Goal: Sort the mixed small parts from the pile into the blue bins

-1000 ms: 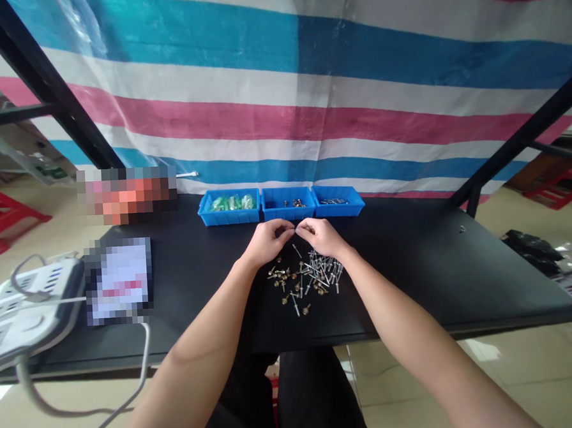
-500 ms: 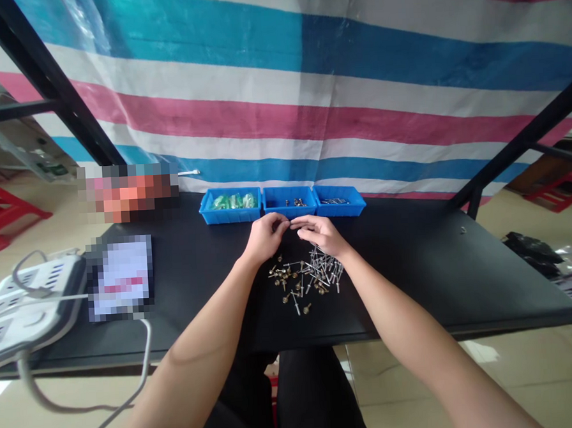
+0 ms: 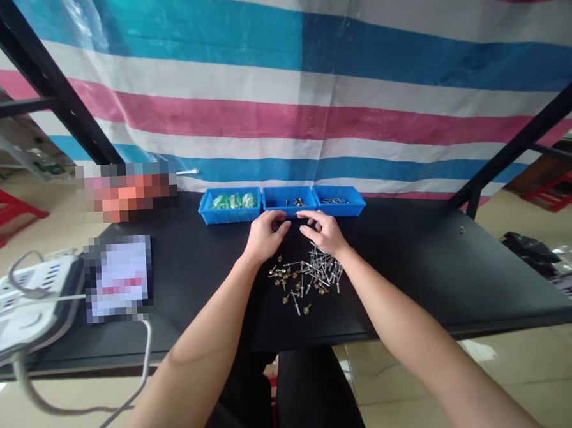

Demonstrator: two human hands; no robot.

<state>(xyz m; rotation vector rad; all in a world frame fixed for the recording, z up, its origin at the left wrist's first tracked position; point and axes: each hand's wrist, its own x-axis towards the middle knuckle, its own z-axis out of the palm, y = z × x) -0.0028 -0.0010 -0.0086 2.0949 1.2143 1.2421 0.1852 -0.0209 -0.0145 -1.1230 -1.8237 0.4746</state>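
My left hand [image 3: 267,235] is just in front of the middle blue bin [image 3: 288,211], fingers curved and thumb apart, with nothing visible in it. Facing it, my right hand [image 3: 326,232] has its fingers stretched toward the left one and its thumb held away. A gap separates the fingertips. Below my right hand lies a heap of silver blind rivets [image 3: 323,268]. Brass-coloured screws with wide heads [image 3: 282,277] are scattered to its left, some mixed with the rivets. A few similar small brass pieces [image 3: 299,202] sit in the middle bin.
The left blue bin [image 3: 231,217] contains green-and-white packets; the right blue bin [image 3: 341,210] contains silver rivets. A white power strip [image 3: 36,304] with cables and a blurred flat object [image 3: 121,277] are at the left. Black frame posts [image 3: 513,148] flank the black table [image 3: 412,252].
My hands have moved slightly apart, so a gap shows between fingertips that nearly met before. The fingers have spread a little. The heap on the table looks the same.
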